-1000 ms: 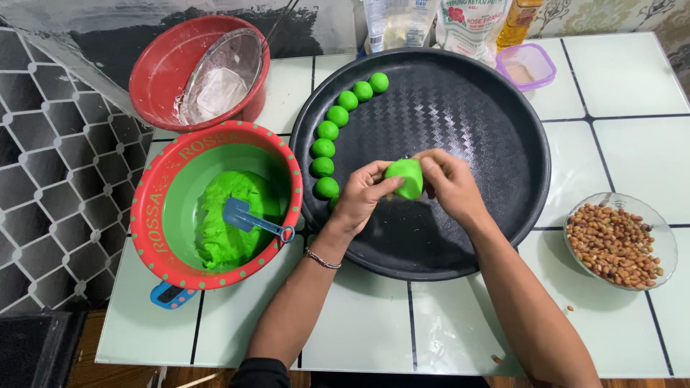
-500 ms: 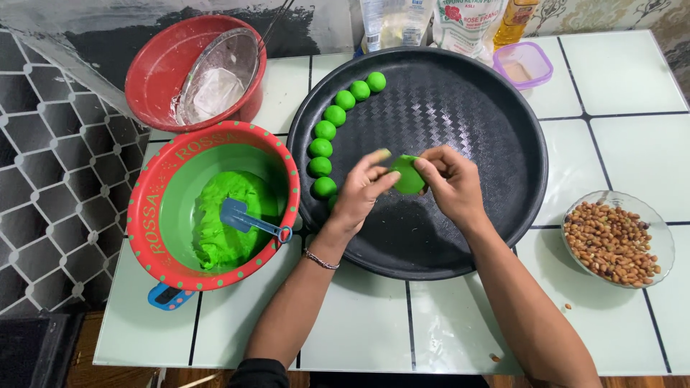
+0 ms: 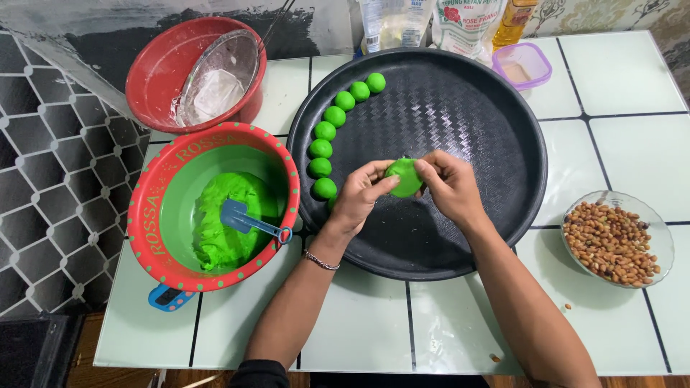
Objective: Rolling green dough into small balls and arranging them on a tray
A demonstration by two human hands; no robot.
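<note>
Green dough piece (image 3: 405, 177) flattening from lump into disc between both hands. Left hand (image 3: 361, 194) fingers closing back onto dough after spreading open. Right hand (image 3: 447, 185) shifting grip along disc edge.

Both hands, left hand (image 3: 361, 195) & right hand (image 3: 447, 185), pinch green dough piece (image 3: 405, 177) over black tray (image 3: 503, 154).

Home kitchen, snack-making setup: tiled table (image 3: 618, 79), round black tray (image 3: 467, 100), bowl of green dough (image 3: 215, 208), dish of peanuts (image 3: 617, 238), flour bag (image 3: 467, 25), oil bottle (image 3: 514, 13) along back wall.
</note>
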